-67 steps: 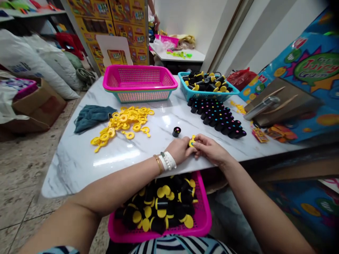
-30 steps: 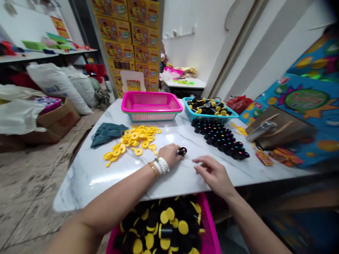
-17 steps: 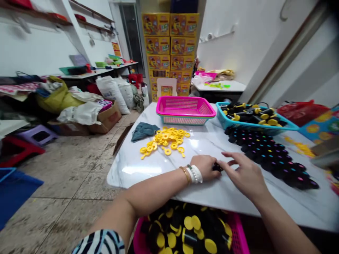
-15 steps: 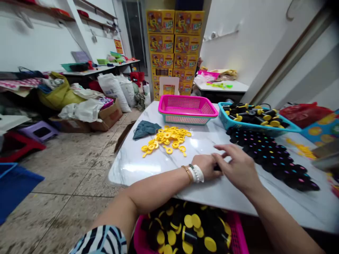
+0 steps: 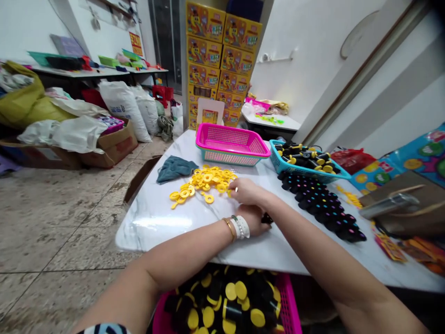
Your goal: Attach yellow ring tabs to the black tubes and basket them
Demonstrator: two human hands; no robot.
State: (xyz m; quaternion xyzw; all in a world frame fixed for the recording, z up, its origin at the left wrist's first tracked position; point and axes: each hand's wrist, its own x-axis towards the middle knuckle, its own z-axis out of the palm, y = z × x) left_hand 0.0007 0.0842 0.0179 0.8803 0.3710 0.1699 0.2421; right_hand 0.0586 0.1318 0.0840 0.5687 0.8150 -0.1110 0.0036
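The rings (image 5: 212,173) are yellow, the tubes (image 5: 314,200) black with pink, blue and purple dots, the bench (image 5: 148,227) white with grey veins.

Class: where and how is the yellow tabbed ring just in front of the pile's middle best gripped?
Probably pinch the yellow tabbed ring across its outer rim, from above and the near side: it lies flat, uncovered, its tab pointing back toward the yellow pile.
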